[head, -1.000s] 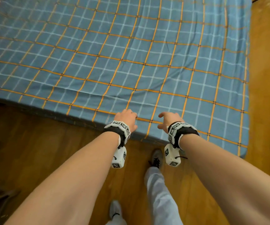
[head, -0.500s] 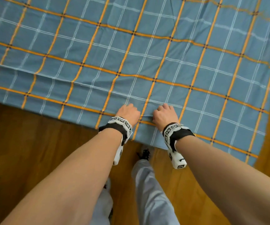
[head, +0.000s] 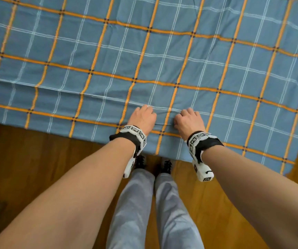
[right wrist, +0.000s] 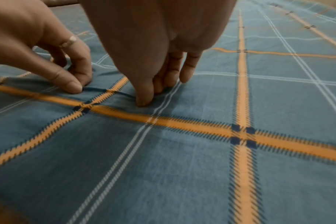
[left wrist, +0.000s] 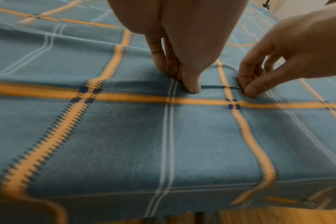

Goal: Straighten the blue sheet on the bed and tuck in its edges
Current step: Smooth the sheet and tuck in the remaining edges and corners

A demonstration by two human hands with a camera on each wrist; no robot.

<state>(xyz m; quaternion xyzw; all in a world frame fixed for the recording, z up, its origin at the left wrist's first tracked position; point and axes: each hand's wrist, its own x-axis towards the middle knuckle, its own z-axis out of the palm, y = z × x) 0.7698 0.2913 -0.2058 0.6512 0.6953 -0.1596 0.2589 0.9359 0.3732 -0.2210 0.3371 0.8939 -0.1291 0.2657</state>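
Both hands, the left hand [head: 142,118] and right hand [head: 188,121], are pinching a small ridge of the blue sheet [head: 162,56] near the bed's 6 o'clock edge; uneven pulling is likely skewing the plaid or dragging the far side untucked.

No words, brands or numbers can be read; the wrist bands [head: 134,131] carry only black-and-white square marker patterns, not legible text.

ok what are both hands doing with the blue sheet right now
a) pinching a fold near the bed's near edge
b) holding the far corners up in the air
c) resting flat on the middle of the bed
a: the left hand and right hand each pinch a small ridge of the blue sheet between thumb and fingertips, side by side near the near edge.
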